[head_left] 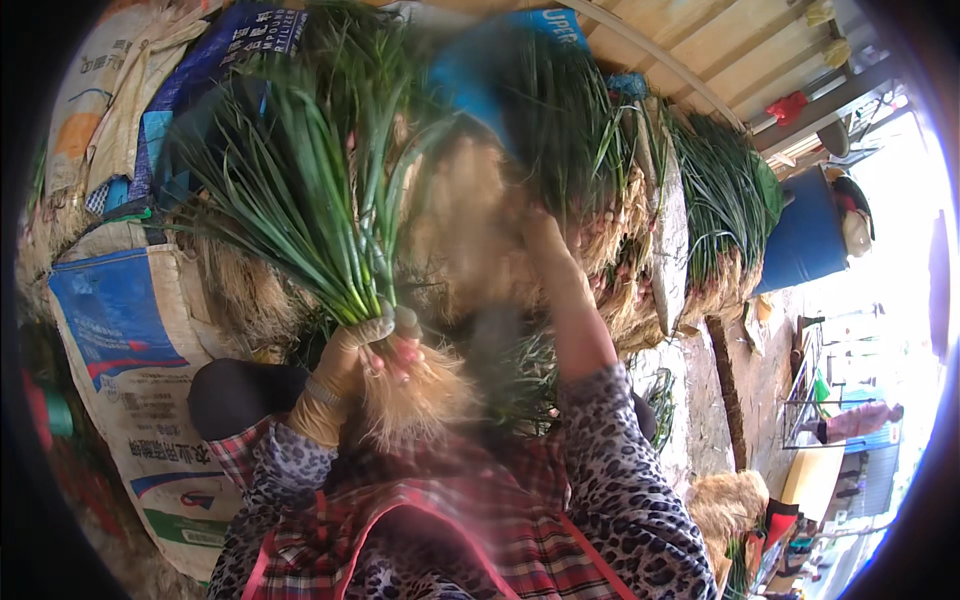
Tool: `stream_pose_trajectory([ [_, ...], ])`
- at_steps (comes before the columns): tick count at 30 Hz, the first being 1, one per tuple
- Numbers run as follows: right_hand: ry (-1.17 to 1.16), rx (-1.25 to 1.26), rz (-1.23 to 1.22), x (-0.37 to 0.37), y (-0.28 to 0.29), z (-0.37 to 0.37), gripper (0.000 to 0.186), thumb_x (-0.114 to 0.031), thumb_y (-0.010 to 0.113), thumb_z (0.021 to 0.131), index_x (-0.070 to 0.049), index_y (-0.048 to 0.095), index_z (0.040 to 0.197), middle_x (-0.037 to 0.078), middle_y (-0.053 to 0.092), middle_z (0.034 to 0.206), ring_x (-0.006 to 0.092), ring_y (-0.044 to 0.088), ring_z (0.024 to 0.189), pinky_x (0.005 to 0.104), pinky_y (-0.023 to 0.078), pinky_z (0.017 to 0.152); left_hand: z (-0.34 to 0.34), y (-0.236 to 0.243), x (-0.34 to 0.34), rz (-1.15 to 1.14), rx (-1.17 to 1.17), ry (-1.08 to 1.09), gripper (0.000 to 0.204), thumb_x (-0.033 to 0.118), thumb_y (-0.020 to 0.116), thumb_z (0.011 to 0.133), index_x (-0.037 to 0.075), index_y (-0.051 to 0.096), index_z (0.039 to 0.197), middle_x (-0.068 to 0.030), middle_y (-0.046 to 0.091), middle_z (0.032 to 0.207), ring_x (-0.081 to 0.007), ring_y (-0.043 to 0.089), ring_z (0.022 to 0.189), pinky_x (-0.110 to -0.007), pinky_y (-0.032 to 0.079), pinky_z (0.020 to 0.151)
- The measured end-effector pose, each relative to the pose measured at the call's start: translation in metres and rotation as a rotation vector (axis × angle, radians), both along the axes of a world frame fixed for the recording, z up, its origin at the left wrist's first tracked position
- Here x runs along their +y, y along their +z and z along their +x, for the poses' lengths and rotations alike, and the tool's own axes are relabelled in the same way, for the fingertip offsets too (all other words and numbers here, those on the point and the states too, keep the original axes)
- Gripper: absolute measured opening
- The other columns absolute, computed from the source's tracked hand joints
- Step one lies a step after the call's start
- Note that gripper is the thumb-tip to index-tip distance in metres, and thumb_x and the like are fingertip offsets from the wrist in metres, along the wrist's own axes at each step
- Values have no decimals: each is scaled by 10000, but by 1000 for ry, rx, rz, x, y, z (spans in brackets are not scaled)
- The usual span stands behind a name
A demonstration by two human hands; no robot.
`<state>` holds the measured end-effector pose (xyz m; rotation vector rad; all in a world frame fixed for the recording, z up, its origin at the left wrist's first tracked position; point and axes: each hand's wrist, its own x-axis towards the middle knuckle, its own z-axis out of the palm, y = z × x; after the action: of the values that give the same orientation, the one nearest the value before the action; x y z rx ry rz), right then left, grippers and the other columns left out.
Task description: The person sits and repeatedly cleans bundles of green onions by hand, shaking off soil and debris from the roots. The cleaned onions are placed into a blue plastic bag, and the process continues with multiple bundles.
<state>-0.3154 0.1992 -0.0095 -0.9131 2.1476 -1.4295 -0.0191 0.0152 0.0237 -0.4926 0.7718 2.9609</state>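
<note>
Spring onions [345, 245] fill the left hand [352, 350]; right hand [532, 213] blurred, grip unclear.

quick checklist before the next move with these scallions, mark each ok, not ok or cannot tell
1. Left hand closed around the scallion bunch: ok, gripping near its base.
2. Roots outside the grip: ok, spreading below the hand.
3. Leaves gathered tight: not ok, they fan out widely.
4. Right hand holding anything: cannot tell, blurred.
5. Stacked scallions near the right hand: ok, just beyond it.
</note>
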Motion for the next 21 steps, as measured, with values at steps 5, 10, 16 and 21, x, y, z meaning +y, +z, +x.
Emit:
stream_pose_trajectory([
  [5,243,174,117,21,51,167,277,18,590,853,-1,594,1129,52,650,967,146,630,871,259,521,690,7,-7,1,-218,35,-71,502,341,660,830,-64,591,1118,-148,660,913,-202,653,703,-299,566,569],
  [10,225,157,212,14,24,217,271,5,654,795,-14,615,1063,51,647,986,155,643,863,252,532,713,19,-13,8,-76,7,-148,376,241,690,816,-46,588,1036,-139,637,869,-194,626,709,-291,541,556],
  [16,-105,561,-87,-30,61,178,218,-28,627,789,-78,647,1000,69,617,1079,211,649,858,286,541,714,29,-3,7,-53,30,-76,252,211,679,815,20,584,949,-144,619,902,-231,592,789,-339,524,610],
  [21,65,716,-30,-63,16,177,220,-78,617,821,-169,661,1017,96,626,1074,274,653,847,358,542,738,27,-10,7,-11,1,-25,200,107,684,792,24,572,935,-105,620,848,-239,620,737,-364,553,679],
])
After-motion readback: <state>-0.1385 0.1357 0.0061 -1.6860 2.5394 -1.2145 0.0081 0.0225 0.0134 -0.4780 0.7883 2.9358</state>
